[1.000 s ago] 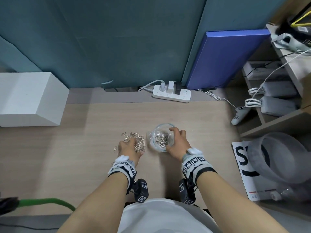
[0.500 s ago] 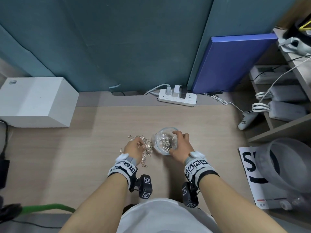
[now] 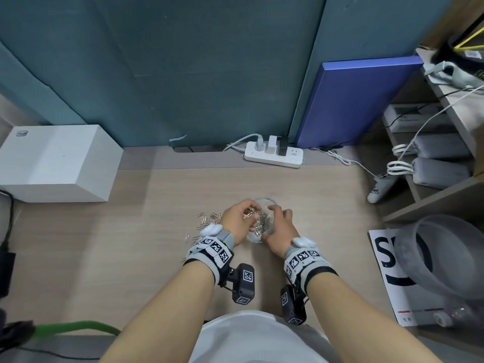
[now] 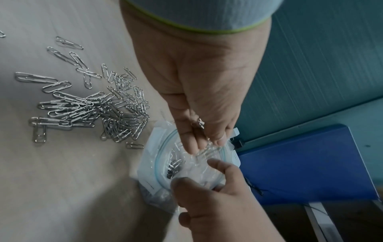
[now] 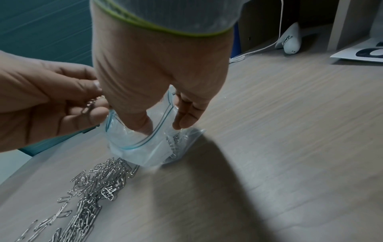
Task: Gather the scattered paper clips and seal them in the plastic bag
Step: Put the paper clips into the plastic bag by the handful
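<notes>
Now that the left hand has carried its pinched paper clips over the bag, held open by the right hand, more go in; the pile at 9 o'clock waits.

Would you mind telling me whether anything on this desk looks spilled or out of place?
Yes: paper clips lie spilled in a loose heap on the desk, left of the open bag. The left hand is dropping some in.
</notes>
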Available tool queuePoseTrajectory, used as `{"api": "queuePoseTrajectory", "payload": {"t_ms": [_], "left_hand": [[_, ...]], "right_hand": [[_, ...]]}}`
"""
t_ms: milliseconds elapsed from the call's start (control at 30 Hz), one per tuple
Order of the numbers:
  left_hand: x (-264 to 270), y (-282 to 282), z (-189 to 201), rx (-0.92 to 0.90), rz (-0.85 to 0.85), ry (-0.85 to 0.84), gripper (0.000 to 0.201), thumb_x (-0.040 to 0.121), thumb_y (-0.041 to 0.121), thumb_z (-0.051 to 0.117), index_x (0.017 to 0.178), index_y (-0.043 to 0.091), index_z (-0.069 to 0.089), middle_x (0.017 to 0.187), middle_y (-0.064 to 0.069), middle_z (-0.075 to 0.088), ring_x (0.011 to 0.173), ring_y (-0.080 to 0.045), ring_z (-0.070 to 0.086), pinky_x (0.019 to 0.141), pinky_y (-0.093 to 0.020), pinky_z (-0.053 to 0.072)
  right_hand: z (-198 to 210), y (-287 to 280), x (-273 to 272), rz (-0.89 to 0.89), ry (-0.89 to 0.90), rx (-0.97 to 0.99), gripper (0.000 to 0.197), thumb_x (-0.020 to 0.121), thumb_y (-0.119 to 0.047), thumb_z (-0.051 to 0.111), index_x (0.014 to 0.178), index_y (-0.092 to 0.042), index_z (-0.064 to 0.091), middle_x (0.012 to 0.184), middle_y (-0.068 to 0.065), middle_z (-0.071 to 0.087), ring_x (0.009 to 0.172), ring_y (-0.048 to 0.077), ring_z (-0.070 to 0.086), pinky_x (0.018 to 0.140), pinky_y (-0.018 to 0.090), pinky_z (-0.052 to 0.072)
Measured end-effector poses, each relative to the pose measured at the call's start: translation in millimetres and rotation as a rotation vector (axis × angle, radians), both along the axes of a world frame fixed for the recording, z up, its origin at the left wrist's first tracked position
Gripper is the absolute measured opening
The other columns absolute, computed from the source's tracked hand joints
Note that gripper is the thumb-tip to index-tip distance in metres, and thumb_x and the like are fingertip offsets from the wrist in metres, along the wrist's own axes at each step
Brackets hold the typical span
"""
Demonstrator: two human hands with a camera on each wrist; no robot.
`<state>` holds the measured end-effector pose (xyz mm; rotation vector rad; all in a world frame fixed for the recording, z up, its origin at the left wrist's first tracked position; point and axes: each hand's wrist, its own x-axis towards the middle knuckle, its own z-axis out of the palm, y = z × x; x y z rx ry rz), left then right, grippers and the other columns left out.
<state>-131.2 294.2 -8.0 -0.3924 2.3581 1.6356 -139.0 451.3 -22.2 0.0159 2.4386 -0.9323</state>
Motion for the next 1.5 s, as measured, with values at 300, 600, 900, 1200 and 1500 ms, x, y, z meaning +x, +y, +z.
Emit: {"api": "queuePoseTrajectory", "payload": {"t_ms": [300,600,900,1200,1500], "left_hand": [[0,-16,-6,0.096,0.202,0.020,0.027,0.096,-0.003,0.061,0.096,0.019,0.077,0.093,-0.010,0.076,0.075,-0.019,0.076,0.074,-0.034,0.064],[24,-63,-71,-0.720,0.024,-0.151,0.051,0.088,0.040,0.065,0.137,0.039,0.051,0.158,0.000,0.038,0.143,-0.025,0.039,0.113,-0.046,0.039],[2,-51,-81,-0.766,-0.127,-0.113,0.051,0.090,0.021,0.051,0.141,0.031,0.048,0.153,0.005,0.043,0.135,-0.025,0.044,0.106,-0.044,0.042],[-26,-36,-77,-0.780,-0.519,-0.145,0.084,0.088,0.008,0.044,0.161,0.032,0.010,0.171,0.012,0.000,0.157,-0.016,0.001,0.125,-0.048,0.008],[18,-53,-91,-0.717,-0.536,0.236,0.032,0.089,0.004,0.065,0.112,0.021,0.078,0.128,0.006,0.071,0.134,-0.025,0.057,0.104,-0.047,0.050]], "right_hand": [[-5,4,0,-0.040,0.029,0.004,0.073,0.085,-0.010,0.064,0.148,-0.027,0.032,0.128,0.003,0.031,0.082,0.030,0.062,0.079,0.033,0.051],[-7,14,-7,-0.131,0.026,0.046,0.075,0.082,-0.010,0.061,0.146,-0.031,0.029,0.127,0.001,0.029,0.080,0.031,0.065,0.078,0.043,0.059],[-9,34,-9,-0.207,0.026,0.048,0.073,0.087,-0.012,0.062,0.149,-0.028,0.029,0.132,0.003,0.029,0.083,0.031,0.066,0.080,0.042,0.058],[-11,41,-11,-0.220,0.035,0.065,0.078,0.081,-0.013,0.066,0.148,-0.029,0.030,0.126,-0.002,0.028,0.077,0.029,0.066,0.079,0.040,0.057],[-10,38,-11,-0.199,0.015,0.064,0.077,0.082,-0.012,0.066,0.148,-0.028,0.029,0.130,0.002,0.029,0.087,0.032,0.066,0.085,0.043,0.057]]}}
